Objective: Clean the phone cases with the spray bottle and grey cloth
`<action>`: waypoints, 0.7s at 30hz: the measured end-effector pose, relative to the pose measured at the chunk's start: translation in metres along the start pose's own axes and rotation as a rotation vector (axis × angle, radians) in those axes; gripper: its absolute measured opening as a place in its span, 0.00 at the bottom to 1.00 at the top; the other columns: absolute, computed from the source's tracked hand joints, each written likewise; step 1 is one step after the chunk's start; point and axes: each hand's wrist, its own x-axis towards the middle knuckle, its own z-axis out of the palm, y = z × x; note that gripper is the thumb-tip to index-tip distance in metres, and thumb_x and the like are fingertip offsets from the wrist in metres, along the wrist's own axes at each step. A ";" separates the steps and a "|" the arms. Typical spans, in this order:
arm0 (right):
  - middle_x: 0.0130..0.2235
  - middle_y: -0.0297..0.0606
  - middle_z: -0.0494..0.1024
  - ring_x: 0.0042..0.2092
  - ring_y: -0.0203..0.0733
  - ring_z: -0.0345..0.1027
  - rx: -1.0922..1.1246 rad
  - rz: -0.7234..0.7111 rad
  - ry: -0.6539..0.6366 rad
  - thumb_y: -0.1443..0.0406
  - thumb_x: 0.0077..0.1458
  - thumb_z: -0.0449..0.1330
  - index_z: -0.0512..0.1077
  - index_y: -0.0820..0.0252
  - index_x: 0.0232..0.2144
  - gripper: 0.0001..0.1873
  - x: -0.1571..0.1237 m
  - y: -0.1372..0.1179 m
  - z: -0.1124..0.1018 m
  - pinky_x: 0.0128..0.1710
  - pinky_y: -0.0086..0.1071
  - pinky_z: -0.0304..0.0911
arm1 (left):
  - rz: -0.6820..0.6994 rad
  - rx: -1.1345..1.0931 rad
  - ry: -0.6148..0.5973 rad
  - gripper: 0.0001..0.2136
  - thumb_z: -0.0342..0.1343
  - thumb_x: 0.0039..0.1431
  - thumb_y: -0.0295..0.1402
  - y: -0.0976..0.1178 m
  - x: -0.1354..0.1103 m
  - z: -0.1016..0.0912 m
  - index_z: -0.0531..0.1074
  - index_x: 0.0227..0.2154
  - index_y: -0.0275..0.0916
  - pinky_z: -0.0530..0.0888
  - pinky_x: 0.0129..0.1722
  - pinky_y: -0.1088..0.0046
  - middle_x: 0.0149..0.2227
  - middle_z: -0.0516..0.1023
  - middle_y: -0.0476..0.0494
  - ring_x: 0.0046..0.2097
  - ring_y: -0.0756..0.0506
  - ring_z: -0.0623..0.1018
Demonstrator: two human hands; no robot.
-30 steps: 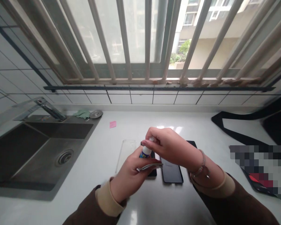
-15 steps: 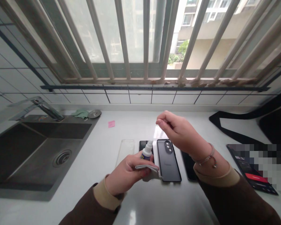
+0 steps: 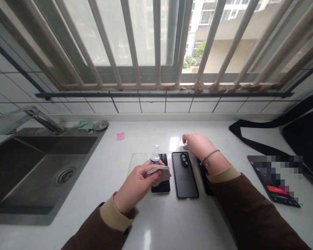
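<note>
My left hand (image 3: 137, 182) is closed around a small white spray bottle (image 3: 155, 155) with a blue label, its nozzle pointing up. A folded light grey cloth (image 3: 161, 172) is pinched in the same hand, under the thumb. Behind that hand lies a black phone (image 3: 161, 188), partly covered. My right hand (image 3: 199, 147) is low over the counter, fingers curled down; a small whitish thing shows at its fingertips, too unclear to name. Just beside it lies a black-framed phone case (image 3: 185, 178) with camera cutouts. Another dark phone-like slab (image 3: 208, 185) is mostly hidden under my right forearm.
A clear phone case (image 3: 138, 161) lies left of the phone. A pink sticky note (image 3: 120, 136) is farther back. On the left are a sink (image 3: 48, 217) and faucet (image 3: 45, 121). A black strap (image 3: 237, 133) and a dark flat package (image 3: 273, 187) lie at right.
My right hand has lowered from above the cases toward the counter behind the black-framed one. My left hand, with bottle and cloth, has shifted slightly left. The view has turned a little.
</note>
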 end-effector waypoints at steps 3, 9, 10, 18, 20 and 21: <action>0.45 0.46 0.87 0.46 0.50 0.80 0.011 -0.014 0.017 0.65 0.64 0.67 0.81 0.56 0.48 0.10 0.001 0.000 0.003 0.41 0.35 0.64 | -0.001 0.008 0.004 0.14 0.62 0.71 0.44 -0.001 0.000 0.000 0.87 0.48 0.44 0.72 0.57 0.62 0.54 0.78 0.38 0.55 0.38 0.77; 0.52 0.52 0.84 0.53 0.54 0.78 0.058 -0.049 0.124 0.65 0.67 0.66 0.79 0.62 0.53 0.14 -0.009 -0.011 -0.013 0.50 0.40 0.68 | 0.017 -0.027 0.002 0.13 0.63 0.71 0.45 -0.001 -0.002 -0.001 0.88 0.48 0.45 0.71 0.58 0.62 0.55 0.80 0.39 0.56 0.39 0.77; 0.54 0.50 0.84 0.55 0.53 0.77 0.087 -0.080 0.159 0.64 0.70 0.62 0.79 0.61 0.53 0.12 -0.013 -0.017 -0.019 0.54 0.40 0.67 | 0.021 -0.055 -0.007 0.13 0.63 0.71 0.45 -0.001 -0.003 -0.001 0.88 0.48 0.45 0.72 0.58 0.63 0.55 0.80 0.39 0.56 0.39 0.77; 0.60 0.44 0.82 0.55 0.43 0.79 1.081 -0.701 -0.179 0.58 0.72 0.62 0.73 0.56 0.64 0.22 -0.060 -0.066 -0.052 0.56 0.38 0.74 | 0.112 -0.377 -0.156 0.15 0.67 0.67 0.48 -0.002 -0.012 0.003 0.89 0.44 0.44 0.77 0.48 0.65 0.48 0.83 0.38 0.48 0.41 0.82; 0.59 0.44 0.82 0.52 0.42 0.80 1.237 -0.750 -0.289 0.58 0.72 0.64 0.69 0.56 0.67 0.26 -0.071 -0.073 -0.045 0.52 0.37 0.77 | 0.088 -0.454 -0.159 0.15 0.68 0.65 0.48 -0.002 -0.015 0.006 0.89 0.43 0.43 0.78 0.44 0.66 0.43 0.85 0.37 0.45 0.41 0.83; 0.56 0.44 0.83 0.49 0.41 0.81 1.298 -0.734 -0.295 0.57 0.72 0.64 0.70 0.56 0.67 0.25 -0.077 -0.075 -0.041 0.48 0.35 0.78 | 0.071 -0.472 -0.154 0.15 0.69 0.65 0.48 -0.002 -0.016 0.007 0.89 0.42 0.43 0.79 0.43 0.66 0.41 0.86 0.37 0.44 0.41 0.84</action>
